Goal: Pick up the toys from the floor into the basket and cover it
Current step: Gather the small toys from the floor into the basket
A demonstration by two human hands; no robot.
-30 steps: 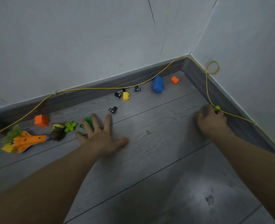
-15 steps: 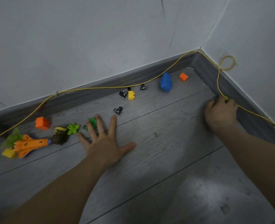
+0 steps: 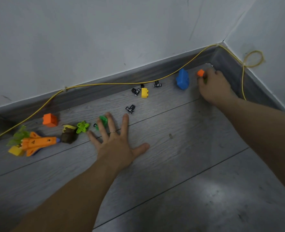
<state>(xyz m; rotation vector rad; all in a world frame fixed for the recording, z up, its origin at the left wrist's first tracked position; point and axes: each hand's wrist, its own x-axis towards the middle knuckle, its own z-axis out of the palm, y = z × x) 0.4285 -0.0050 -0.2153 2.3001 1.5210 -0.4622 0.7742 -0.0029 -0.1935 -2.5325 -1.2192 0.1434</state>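
I see my left hand [image 3: 116, 144] lying flat on the grey plank floor [image 3: 171, 164], fingers spread and straight, its grip holding nothing; the fingertips partly cover a translucent green toy [image 3: 103, 120]. My right hand [image 3: 213, 86] is out in the corner by the skirting board [image 3: 225, 64], fingers curled, its grip pinching a small orange block [image 3: 200, 73], with a bit of green showing under the fingers.

Just left of that hand stands a blue toy [image 3: 182, 79]. Further left along the wall lie a yellow brick [image 3: 144, 92] and three small black wheeled pieces [image 3: 130, 108]. Near my left hand's little finger sit a lime green flower piece [image 3: 82, 126] and a brown toy [image 3: 69, 135]. Beyond them are an orange cube [image 3: 50, 120], an orange toy shuttle [image 3: 38, 142], a leafy green piece [image 3: 18, 135] and another yellow block [image 3: 15, 150].

A yellow cable [image 3: 105, 84] runs along the skirting and loops on the right-hand wall. I cannot see the basket.
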